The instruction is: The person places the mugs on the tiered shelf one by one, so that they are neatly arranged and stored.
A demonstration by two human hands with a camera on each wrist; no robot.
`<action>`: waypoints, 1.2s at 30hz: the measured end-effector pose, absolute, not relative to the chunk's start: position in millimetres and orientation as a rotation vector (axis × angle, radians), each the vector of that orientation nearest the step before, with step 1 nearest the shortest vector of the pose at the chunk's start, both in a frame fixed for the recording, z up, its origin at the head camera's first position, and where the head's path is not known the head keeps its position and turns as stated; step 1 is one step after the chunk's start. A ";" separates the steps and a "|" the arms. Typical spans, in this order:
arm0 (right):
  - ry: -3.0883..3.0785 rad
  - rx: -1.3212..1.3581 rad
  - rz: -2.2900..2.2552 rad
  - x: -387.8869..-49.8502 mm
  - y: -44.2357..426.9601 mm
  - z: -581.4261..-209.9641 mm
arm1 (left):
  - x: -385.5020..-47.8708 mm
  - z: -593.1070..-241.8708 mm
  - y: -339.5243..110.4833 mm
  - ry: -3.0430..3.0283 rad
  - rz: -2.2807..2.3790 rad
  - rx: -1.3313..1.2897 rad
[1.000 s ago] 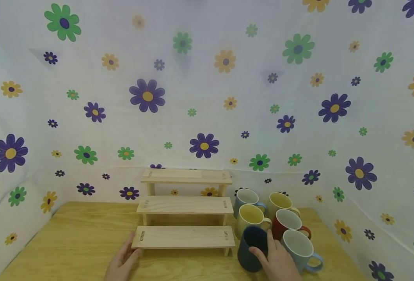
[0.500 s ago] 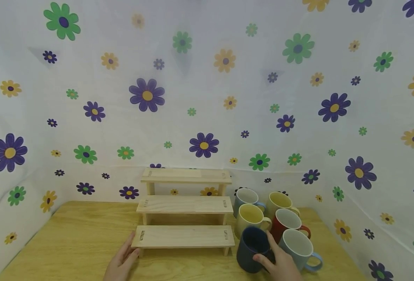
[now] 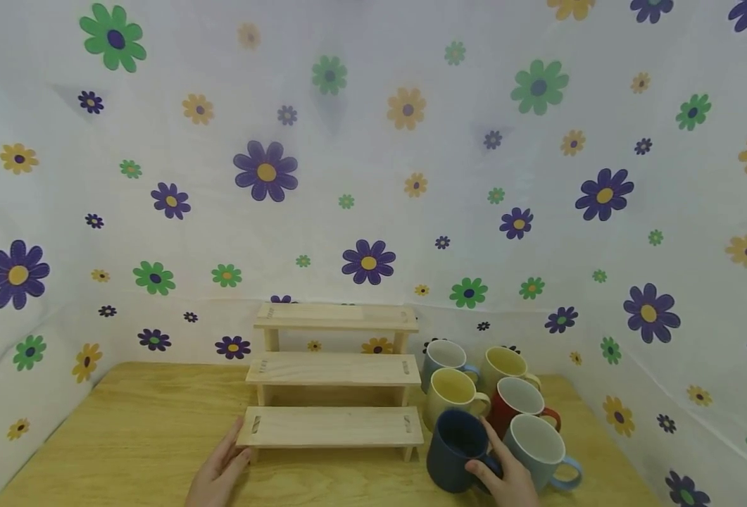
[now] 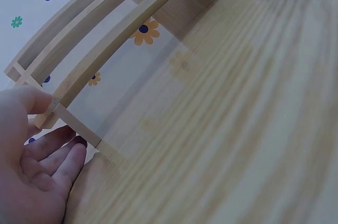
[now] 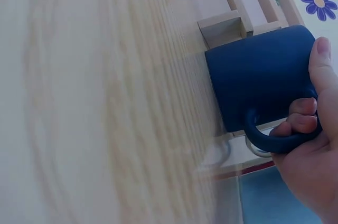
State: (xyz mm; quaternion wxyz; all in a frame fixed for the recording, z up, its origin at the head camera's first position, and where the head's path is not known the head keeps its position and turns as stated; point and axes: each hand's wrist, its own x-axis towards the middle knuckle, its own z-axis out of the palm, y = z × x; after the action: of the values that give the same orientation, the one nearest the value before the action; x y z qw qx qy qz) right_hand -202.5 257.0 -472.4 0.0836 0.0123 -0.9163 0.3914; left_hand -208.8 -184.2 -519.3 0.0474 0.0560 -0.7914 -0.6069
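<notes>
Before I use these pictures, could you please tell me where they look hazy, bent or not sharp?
Head view: the flowered cloth looks hazy and faded at the upper middle; left wrist view: the wooden stand bows into curves, probably lens distortion; right wrist view: the tabletop looks soft and smeared, the dark blue mug clearer at its edges.

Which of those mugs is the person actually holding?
The dark blue mug, at the group's front left: the right hand grips its handle. It alone is dark blue; the other mugs are light blue, yellow or red.
</notes>
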 end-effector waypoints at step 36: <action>-2.490 -0.151 1.437 -199.3 251.9 -479.7 | -205.3 -519.4 -187.9 -2.428 -1.840 0.154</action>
State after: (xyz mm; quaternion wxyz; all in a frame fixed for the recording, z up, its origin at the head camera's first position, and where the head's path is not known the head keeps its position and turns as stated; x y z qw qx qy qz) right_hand -199.3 251.9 -479.7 0.1308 -0.0519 -0.8574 0.4950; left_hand -205.3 -187.9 -519.4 0.0455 0.0503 -0.7953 -0.6024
